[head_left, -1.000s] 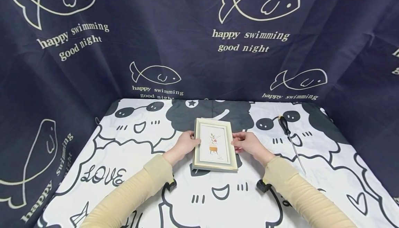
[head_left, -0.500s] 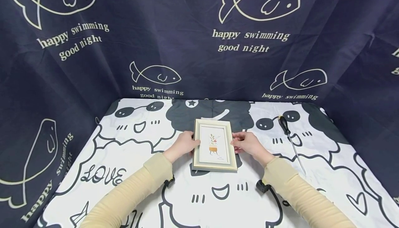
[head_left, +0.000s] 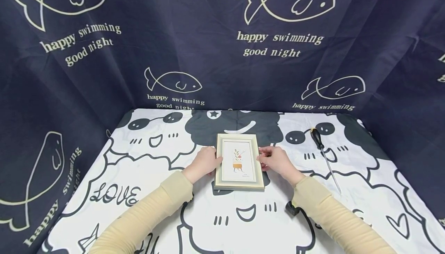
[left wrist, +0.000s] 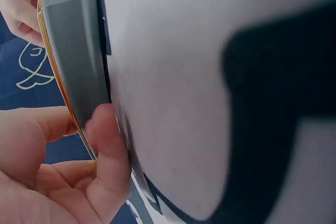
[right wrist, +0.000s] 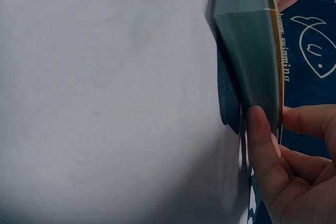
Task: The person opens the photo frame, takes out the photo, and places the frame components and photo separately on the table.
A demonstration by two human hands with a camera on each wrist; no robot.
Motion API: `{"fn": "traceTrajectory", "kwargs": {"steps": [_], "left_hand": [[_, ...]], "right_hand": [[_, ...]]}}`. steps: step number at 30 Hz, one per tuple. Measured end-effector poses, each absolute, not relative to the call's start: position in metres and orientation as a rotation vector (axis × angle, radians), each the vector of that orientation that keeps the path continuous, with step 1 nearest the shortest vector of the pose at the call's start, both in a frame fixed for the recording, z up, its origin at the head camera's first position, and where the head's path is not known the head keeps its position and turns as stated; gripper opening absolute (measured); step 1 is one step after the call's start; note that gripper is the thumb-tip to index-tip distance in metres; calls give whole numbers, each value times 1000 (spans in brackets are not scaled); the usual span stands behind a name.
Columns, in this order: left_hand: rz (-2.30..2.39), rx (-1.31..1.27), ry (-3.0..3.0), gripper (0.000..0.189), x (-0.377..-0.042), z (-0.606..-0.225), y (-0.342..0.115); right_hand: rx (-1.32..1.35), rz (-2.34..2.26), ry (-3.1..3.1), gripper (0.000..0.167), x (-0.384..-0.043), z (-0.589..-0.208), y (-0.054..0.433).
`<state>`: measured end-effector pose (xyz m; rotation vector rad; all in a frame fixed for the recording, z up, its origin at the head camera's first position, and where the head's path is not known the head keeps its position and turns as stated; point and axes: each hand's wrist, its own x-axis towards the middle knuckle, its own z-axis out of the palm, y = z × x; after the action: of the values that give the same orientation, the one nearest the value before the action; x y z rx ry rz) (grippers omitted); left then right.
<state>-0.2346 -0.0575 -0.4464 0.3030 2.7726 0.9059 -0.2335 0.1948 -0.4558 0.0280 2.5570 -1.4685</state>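
Note:
A cream picture frame [head_left: 238, 185] with a print of a plant in an orange pot lies face up, mid-table in the head view. My left hand [head_left: 204, 160] grips its left edge, thumb on the front border. Opposite it, my right hand [head_left: 277, 160] pinches the right edge. The left wrist view shows the frame's grey side [left wrist: 73, 51] between thumb and fingers of the left hand [left wrist: 63, 166]. In the right wrist view, fingers of the right hand [right wrist: 294, 166] hold the other grey side [right wrist: 252, 61], close over the cloth.
To the right lies a screwdriver [head_left: 325, 157] with a black handle, its tip pointing toward the front. A white cloth [head_left: 146, 215] with black cartoon drawings covers the table. Dark blue curtains [head_left: 222, 45] with fish prints enclose the back and sides.
The far edge of the picture frame has come down slightly, toward me. Both hands keep their hold on its sides and have barely moved. The screwdriver stays put.

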Motion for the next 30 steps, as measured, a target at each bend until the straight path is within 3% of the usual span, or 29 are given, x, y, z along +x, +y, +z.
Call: {"fn": "traceTrajectory", "kwargs": {"steps": [30], "left_hand": [[870, 388, 2859, 20, -232, -443, -56]], "right_hand": [[-100, -1224, 2732, 44, -218, -445, 190]]}}
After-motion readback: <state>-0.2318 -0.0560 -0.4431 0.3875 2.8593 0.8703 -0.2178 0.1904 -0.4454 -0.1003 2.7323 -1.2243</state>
